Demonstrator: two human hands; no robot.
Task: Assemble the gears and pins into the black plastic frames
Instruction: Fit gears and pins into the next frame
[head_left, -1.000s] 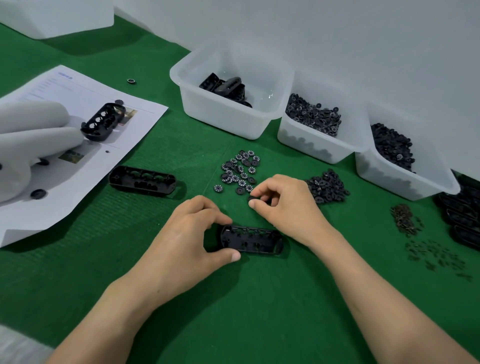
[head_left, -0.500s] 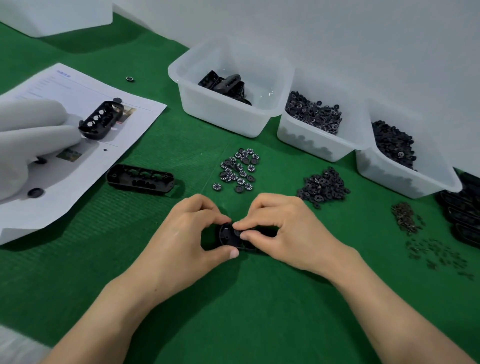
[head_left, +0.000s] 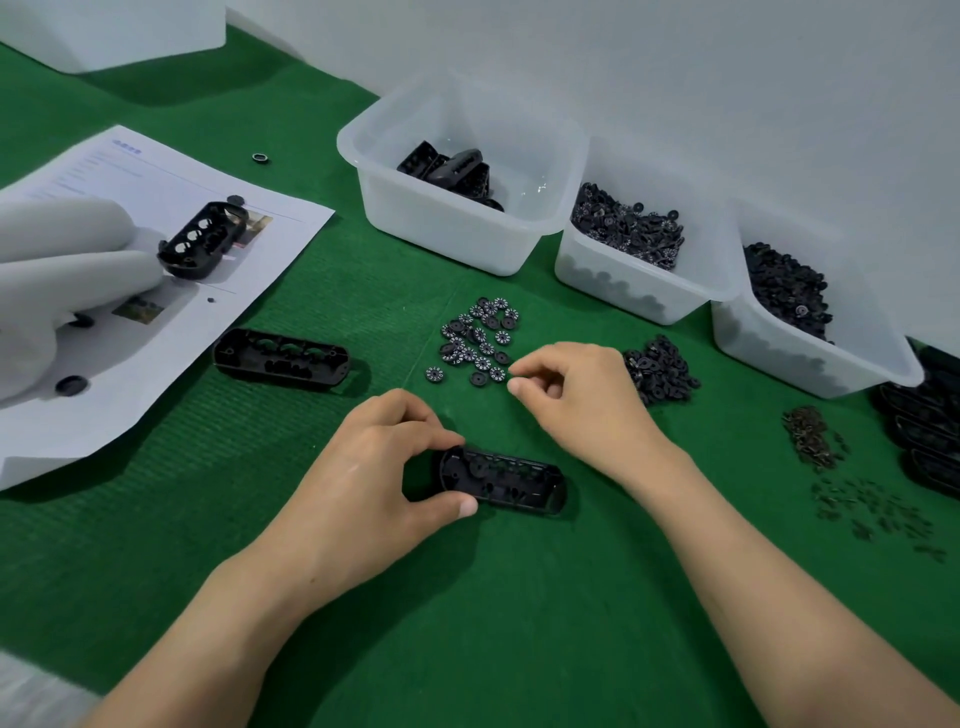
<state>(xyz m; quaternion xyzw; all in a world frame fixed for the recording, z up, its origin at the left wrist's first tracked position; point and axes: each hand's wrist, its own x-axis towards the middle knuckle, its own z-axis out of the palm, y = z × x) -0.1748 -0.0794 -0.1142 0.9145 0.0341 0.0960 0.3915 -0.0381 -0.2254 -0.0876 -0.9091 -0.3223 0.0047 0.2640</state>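
A black plastic frame (head_left: 511, 480) lies on the green mat in front of me. My left hand (head_left: 363, 478) grips its left end between thumb and fingers. My right hand (head_left: 576, 395) hovers at the near edge of a loose pile of white-marked gears (head_left: 480, 335), its thumb and forefinger slightly apart with nothing between them. A heap of plain black gears (head_left: 662, 369) sits just right of that hand. Brownish pins (head_left: 810, 436) and smaller dark pins (head_left: 872, 509) are scattered at the right.
A second frame (head_left: 280, 358) lies to the left by a paper sheet (head_left: 156, 364). Another person's gloved hand (head_left: 67, 270) touches a third frame (head_left: 202, 241) on it. Three white bins (head_left: 415, 223) (head_left: 623, 280) (head_left: 779, 348) line the back. Stacked frames (head_left: 930, 431) sit far right.
My right hand brought a gear to the frame, left it there and moved back up to the marked-gear pile. My left hand kept holding the frame's left end.
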